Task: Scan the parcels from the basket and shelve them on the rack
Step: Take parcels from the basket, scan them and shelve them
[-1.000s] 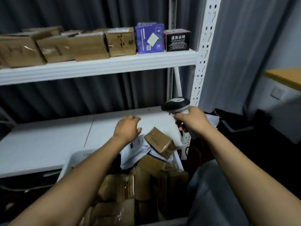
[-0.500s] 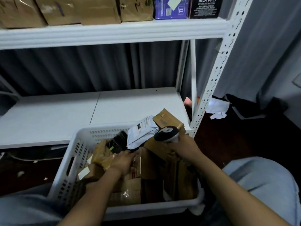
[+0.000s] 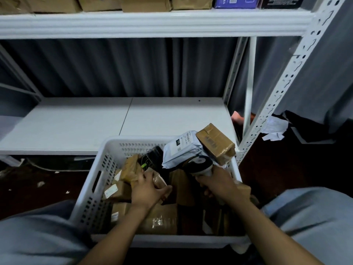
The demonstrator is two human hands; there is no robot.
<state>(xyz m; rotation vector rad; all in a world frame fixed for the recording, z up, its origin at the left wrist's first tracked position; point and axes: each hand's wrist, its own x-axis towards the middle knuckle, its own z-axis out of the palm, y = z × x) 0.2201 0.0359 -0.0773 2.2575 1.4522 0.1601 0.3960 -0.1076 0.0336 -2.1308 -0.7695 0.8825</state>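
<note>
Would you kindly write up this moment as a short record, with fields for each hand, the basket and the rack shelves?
left hand: in the basket, fingers curled on a brown parcel
right hand: grips the scanner over the basket
basket: white, perforated, piled with parcels; a grey mailer and a brown box lie on top at the far right
lower shelf: white board just behind the basket
upper shelf: row of brown boxes, then a purple box
</note>
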